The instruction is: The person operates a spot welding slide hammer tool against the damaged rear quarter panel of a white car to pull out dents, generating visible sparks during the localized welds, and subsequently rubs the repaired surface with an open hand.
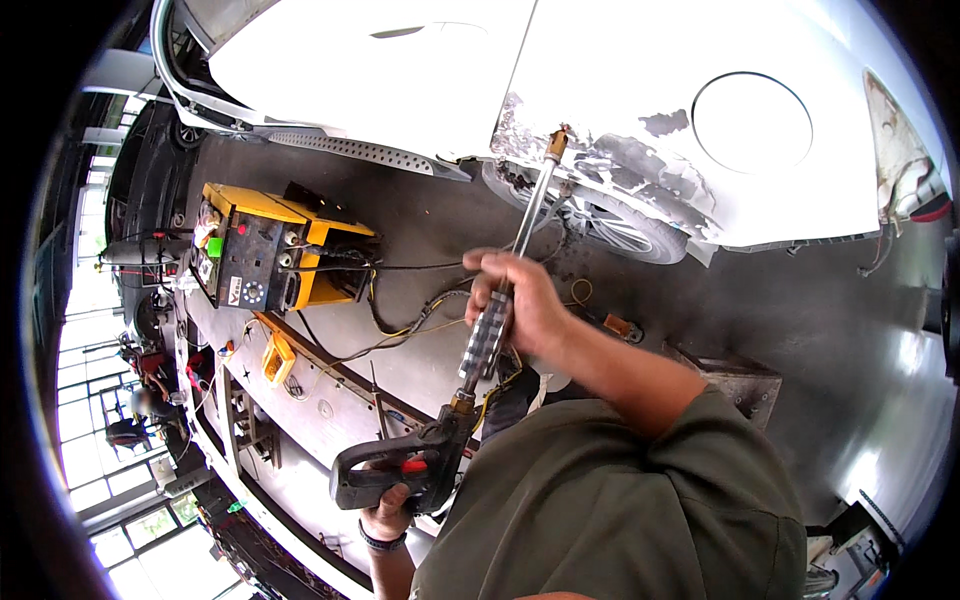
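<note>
A slide-hammer dent puller runs up from my body to the white car's side. Its black gun-style handle [400,468] with a red trigger is in my left hand [385,515], fingers closed around it. My right hand [525,300] wraps the upper end of the checkered silver sliding weight [484,340], its index finger partly stretched out and slightly blurred. Beyond it the bare steel shaft [535,205] leads to a brass-coloured tip [556,145]. This tip meets the car panel [610,60] where the paint is ground away in dark and grey patches above the wheel.
A yellow-and-black welding machine [255,255] stands at left, its cables trailing toward me. A yellow plastic holder [278,358] lies on the grey bench surface [330,420]. The car's wheel [610,225] is under the worked panel. An orange grinder-like tool [622,327] and a metal box [735,385] are at right.
</note>
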`<action>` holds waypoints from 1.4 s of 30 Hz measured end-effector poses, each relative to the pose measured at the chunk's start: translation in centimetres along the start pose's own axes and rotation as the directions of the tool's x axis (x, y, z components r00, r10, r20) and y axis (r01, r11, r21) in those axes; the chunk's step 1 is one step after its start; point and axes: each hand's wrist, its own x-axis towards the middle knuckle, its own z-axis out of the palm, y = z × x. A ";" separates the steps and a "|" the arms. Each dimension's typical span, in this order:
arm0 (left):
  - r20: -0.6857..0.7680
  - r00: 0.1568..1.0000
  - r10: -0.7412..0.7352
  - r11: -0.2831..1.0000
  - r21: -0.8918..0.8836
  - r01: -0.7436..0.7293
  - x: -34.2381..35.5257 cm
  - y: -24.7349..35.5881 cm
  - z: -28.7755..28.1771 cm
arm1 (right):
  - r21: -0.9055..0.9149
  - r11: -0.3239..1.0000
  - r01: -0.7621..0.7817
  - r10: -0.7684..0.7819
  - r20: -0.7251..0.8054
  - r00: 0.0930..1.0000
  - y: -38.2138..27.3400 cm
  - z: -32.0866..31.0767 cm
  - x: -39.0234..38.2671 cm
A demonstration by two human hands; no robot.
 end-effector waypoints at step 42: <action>0.102 0.991 -0.089 0.966 -0.235 0.111 1.4 -2.8 -2.5 | -0.048 0.998 -0.047 0.039 -0.159 0.986 3.1 -0.7 -0.6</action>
